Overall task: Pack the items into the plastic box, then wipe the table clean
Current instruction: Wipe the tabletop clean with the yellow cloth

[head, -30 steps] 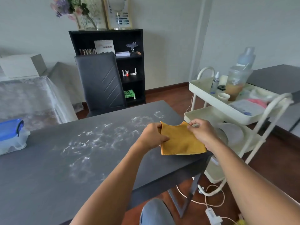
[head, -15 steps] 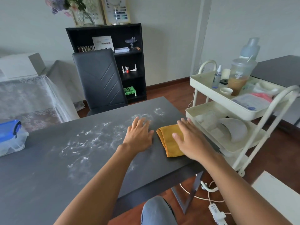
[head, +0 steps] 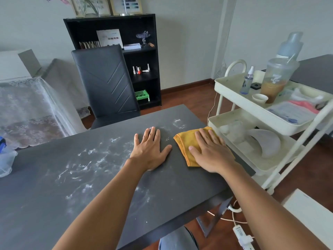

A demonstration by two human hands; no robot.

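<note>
While the left hand is laid flat, fingers straight, on the dusty worktop, the folded yellow cloth at the right edge is pressed under the right hand, its grip wide; the plastic box is seen far left.

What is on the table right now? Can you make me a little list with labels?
table: dark grey top, smeared with white powder
cloth: folded yellow cloth, near the right edge
right hand: flat on the cloth
left hand: flat on the bare tabletop beside the cloth
plastic box: blue lid, at the far left edge
wiping: powder not yet wiped
</note>
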